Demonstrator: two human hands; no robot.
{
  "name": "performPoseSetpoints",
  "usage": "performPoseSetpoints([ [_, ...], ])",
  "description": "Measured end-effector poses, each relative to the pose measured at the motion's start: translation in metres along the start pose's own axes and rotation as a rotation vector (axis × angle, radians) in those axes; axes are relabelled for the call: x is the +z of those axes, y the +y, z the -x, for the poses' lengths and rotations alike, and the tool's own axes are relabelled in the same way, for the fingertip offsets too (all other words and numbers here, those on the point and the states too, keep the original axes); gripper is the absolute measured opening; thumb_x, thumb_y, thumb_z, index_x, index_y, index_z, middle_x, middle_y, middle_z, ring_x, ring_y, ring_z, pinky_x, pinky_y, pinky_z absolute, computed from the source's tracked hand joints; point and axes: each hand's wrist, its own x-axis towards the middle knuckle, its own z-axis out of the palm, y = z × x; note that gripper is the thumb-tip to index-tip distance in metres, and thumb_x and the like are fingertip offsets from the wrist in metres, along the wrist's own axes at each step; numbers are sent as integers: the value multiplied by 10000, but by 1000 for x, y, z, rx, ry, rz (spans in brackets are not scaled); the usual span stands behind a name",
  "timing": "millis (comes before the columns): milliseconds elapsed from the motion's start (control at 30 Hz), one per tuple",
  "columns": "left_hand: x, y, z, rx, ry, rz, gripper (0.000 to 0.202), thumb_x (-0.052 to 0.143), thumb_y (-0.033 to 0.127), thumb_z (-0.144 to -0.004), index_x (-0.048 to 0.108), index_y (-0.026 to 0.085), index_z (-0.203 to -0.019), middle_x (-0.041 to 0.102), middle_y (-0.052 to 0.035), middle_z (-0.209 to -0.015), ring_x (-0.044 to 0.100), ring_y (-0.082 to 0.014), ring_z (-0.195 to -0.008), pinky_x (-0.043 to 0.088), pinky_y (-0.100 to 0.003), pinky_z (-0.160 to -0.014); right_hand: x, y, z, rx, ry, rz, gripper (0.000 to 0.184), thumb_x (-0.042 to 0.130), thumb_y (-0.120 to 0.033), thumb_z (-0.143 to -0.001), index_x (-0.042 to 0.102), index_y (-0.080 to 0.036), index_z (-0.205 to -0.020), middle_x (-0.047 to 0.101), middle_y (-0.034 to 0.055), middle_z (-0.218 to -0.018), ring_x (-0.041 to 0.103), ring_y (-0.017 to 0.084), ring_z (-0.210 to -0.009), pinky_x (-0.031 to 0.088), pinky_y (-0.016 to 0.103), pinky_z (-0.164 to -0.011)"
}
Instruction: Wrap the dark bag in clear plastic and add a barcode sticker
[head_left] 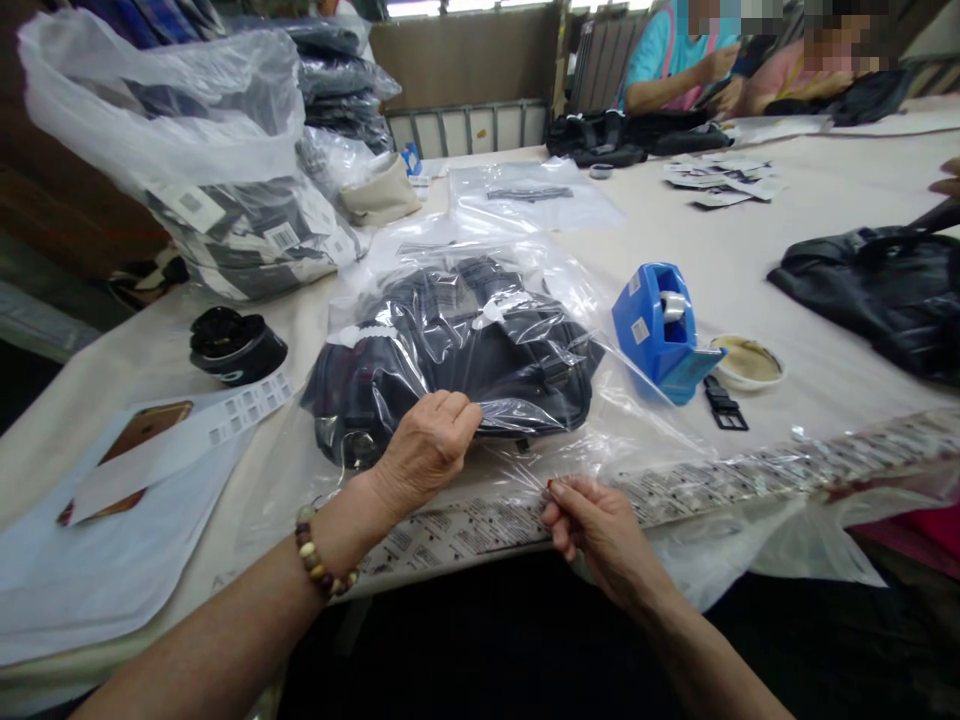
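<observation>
We have a black bag [450, 350] inside a clear plastic bag [645, 420], and it lies on the white surface [735, 260]; our left hand [424, 450] has a closed grip on the plastic at the black bag's near edge; our right hand [604, 530] has a narrow pinch grip on the loose plastic, just over a strip of printed labels [450, 535]. A blue tape holder [652, 330] sits just beside the plastic, near a small black buckle [724, 405].

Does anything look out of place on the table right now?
Yes: a gold smartphone lies partly under a label sheet on a pale plastic bag at the left, oddly mixed in with the packing materials.
</observation>
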Motion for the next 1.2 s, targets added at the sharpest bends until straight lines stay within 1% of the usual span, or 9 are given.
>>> performPoseSetpoints([
  [133, 5, 8, 11, -15, 0, 35, 123, 478, 98, -807, 569, 100, -890, 590, -92, -817, 528, -222, -750, 507, -354, -651, -6, 4, 9, 103, -106, 182, 418, 677, -553, -619, 538, -158, -623, 595, -16, -505, 466, 54, -334, 314, 141, -300],
  [200, 5, 9, 21, -9, 22, 76, 234, 532, 165, -822, 548, 64, -1032, 599, -122, -924, 542, -237, -848, 520, -375, -719, -7, 9, 17, 23, -184, 374, 372, 587, -534, -730, 535, -175, -648, 592, -12, -521, 480, 75, -344, 331, 169, -310],
  [267, 4, 9, 32, 23, 30, 116, 390, 568, 226, -827, 492, 43, -1163, 585, -152, -1049, 537, -257, -972, 519, -395, -809, -9, 12, 24, -336, -153, 637, 255, 535, -416, -815, 567, -185, -711, 609, 6, -586, 542, 105, -437, 416, 212, -393],
  [367, 3, 3, 50, 80, 30, 160, 465, 561, 204, -837, 429, 42, -1253, 538, -181, -1204, 484, -278, -1141, 491, -416, -927, -14, 14, 22, -1090, 70, 1075, 175, 519, -158, -830, 614, -195, -972, 665, 70, -881, 623, 180, -811, 488, 313, -722],
  [467, 2, -5, 67, 121, 57, 190, 440, 512, 87, -837, 418, 53, -1265, 523, -181, -1254, 423, -264, -1240, 458, -419, -995, -21, 13, 9, -1379, 173, 1393, 323, 476, -68, -829, 582, -187, -1110, 634, 103, -1080, 547, 231, -1033, 379, 399, -905],
  [633, -3, -14, 87, 188, 62, 199, 383, 423, -5, -816, 481, 50, -1190, 512, -210, -1272, 346, -287, -1310, 419, -471, -1025, -27, 9, -8, -1469, 172, 1531, 330, 435, -35, -840, 586, -174, -1099, 627, 107, -1091, 502, 222, -1070, 312, 426, -965],
  [733, -6, -11, 93, 165, -2, 188, 302, 493, 150, -850, 525, 61, -1137, 486, -238, -1297, 326, -318, -1320, 394, -496, -1033, -27, 10, -10, -1477, 153, 1526, 255, 480, -84, -849, 613, -190, -1039, 639, 95, -1061, 510, 224, -1063, 301, 431, -979],
  [900, -5, -2, 94, 129, -106, 168, 503, 559, 463, -811, 535, 95, -1153, 383, -290, -1368, 263, -388, -1334, 362, -565, -1020, -25, 15, -7, -1428, -51, 1436, 257, 577, -224, -830, 611, -186, -1082, 648, 77, -1072, 512, 235, -1087, 262, 472, -1045],
  [1200, -22, 6, 112, 85, 8, 130, 432, 561, 235, -835, 482, 121, -1244, 518, -178, -1304, 316, -314, -1331, 222, -563, -1089, -55, 6, -1, -1409, 72, 1479, 313, 483, -94, -850, 586, -172, -1134, 640, 113, -1125, 500, 242, -1144, 239, 523, -1067],
])
